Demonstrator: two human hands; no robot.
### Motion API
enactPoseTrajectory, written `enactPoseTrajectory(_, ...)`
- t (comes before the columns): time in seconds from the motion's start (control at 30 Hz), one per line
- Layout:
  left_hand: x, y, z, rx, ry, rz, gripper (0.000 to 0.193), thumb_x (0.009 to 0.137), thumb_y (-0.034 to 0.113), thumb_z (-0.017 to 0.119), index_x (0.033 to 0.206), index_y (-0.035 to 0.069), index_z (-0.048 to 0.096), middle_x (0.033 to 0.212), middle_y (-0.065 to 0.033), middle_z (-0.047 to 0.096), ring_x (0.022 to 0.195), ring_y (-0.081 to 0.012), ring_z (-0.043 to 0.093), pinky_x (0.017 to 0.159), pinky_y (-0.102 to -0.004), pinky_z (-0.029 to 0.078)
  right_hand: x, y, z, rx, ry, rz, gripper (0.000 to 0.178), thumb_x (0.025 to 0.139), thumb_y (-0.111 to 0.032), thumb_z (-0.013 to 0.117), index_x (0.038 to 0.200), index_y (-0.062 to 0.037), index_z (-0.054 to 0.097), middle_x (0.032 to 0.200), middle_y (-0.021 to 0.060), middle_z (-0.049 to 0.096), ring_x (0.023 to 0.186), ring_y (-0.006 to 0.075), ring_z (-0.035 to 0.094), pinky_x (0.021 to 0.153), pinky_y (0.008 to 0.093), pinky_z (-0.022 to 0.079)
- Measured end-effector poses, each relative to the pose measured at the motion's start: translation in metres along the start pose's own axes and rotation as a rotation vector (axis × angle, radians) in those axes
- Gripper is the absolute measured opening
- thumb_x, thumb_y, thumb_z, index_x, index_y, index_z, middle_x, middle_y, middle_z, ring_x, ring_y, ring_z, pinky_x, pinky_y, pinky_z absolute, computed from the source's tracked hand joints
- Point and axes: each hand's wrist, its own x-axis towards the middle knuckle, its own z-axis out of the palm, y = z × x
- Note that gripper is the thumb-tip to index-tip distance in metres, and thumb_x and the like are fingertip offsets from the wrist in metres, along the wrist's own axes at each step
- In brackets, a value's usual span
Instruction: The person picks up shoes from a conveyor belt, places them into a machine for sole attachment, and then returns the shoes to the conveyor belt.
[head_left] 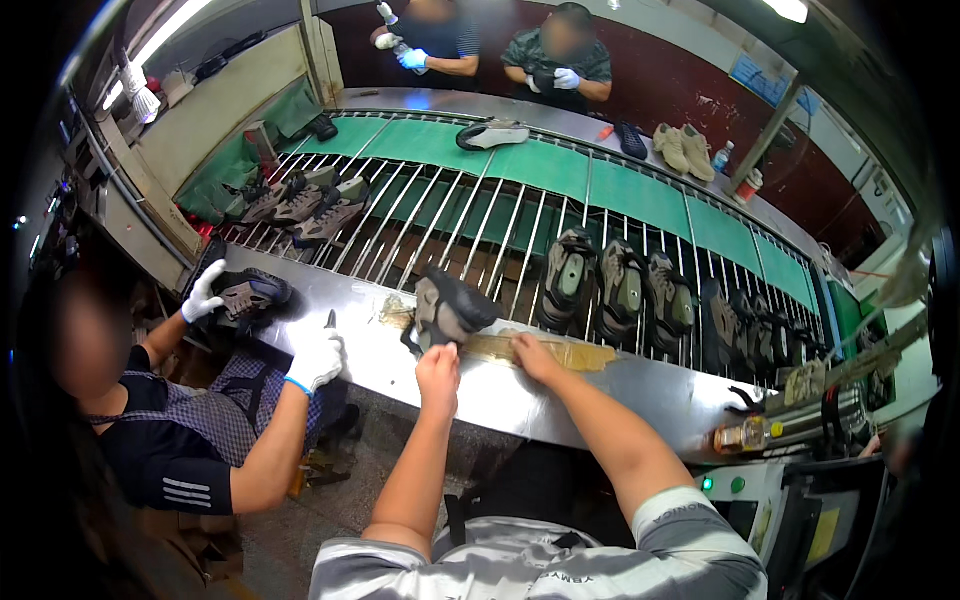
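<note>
A brown and grey shoe [447, 308] with a dark sole is tilted up at the bench edge, slightly blurred. My left hand [438, 378] is closed at its near end and grips it. Just to the right, my right hand [535, 358] has its fingers curled down at a strip of brown tape [588, 356] on the metal bench [660, 400]. What those fingers hold, if anything, is hidden. Beyond my right hand, a row of similar shoes, among them one shoe [620, 290], stands on the roller rack [425, 225].
On my left a co-worker's gloved hand [318, 358] holds a thin tool beside another shoe [250, 297]. More shoes [325, 208] lie on the rack's far left. A bottle of yellow liquid [748, 435] lies at the right, near a machine with green buttons [738, 485]. Two people work across the rack.
</note>
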Motion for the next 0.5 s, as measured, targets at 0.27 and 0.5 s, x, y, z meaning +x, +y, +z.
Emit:
enactPoseTrajectory(0.27, -0.142, 0.008, -0.066, 0.581, -0.202, 0.331, 0.034, 0.088, 0.011, 0.066, 0.06, 0.0, 0.05, 0.053, -0.001, 0.045, 0.052, -0.0074, 0.041, 0.047, -0.0287, 0.034, -0.104, -0.092, 0.011, 0.708, -0.429, 0.548, 0.086, 0.092, -0.068, 0.04, 0.155, -0.017, 0.01, 0.137, 0.0278, 0.044, 0.111, 0.0376, 0.058, 0.091, 0.047, 0.05)
enactPoseTrajectory(0.5, -0.189, 0.028, -0.07, 1.072, -0.775, 0.796, 0.03, 0.08, 0.013, 0.068, 0.057, 0.005, 0.051, 0.055, -0.011, 0.053, 0.049, -0.0311, 0.056, 0.046, -0.0404, 0.044, -0.144, -0.093, 0.033, 0.495, -0.272, 0.448, 0.092, 0.084, -0.045, 0.066, 0.154, -0.0119, 0.016, 0.147, 0.0219, 0.034, 0.122, 0.0351, 0.051, 0.103, 0.0488, 0.041)
